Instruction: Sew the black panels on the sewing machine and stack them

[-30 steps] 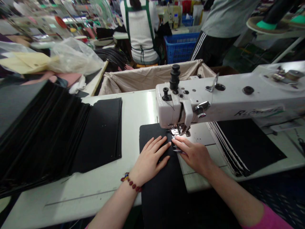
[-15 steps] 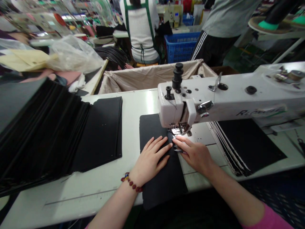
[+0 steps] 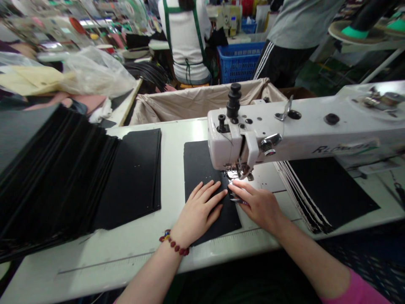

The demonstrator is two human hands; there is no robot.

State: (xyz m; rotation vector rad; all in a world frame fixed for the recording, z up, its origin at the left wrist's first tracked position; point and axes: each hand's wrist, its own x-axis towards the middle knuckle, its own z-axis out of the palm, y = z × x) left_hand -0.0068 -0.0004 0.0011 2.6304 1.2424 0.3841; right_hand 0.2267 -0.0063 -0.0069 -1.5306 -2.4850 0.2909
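Note:
A black flat panel (image 3: 201, 164), leather-like, lies on the table under the white sewing machine (image 3: 268, 135). Its right edge runs beneath the presser foot (image 3: 233, 173). My left hand (image 3: 199, 211) rests flat on the panel, fingers stretched toward the foot. Close to the foot, my right hand (image 3: 259, 207) has its fingertips at the panel's right edge. Small pointed metal thread snips (image 3: 238, 200) stick out from under its fingers, their handles hidden in the palm.
A tall stack of black panels (image 3: 63, 169) and a lower pile (image 3: 136, 169) are at left. More panels with pale edges (image 3: 332, 190) lie right, under the machine arm. Behind the table hangs a beige cloth-lined bin (image 3: 177, 103). Two people and a blue crate (image 3: 240, 63) are beyond.
The black panel has slid away from me under the presser foot; its near end, which overhung the table's front edge, now lies on the table. Both hands stay in nearly the same place.

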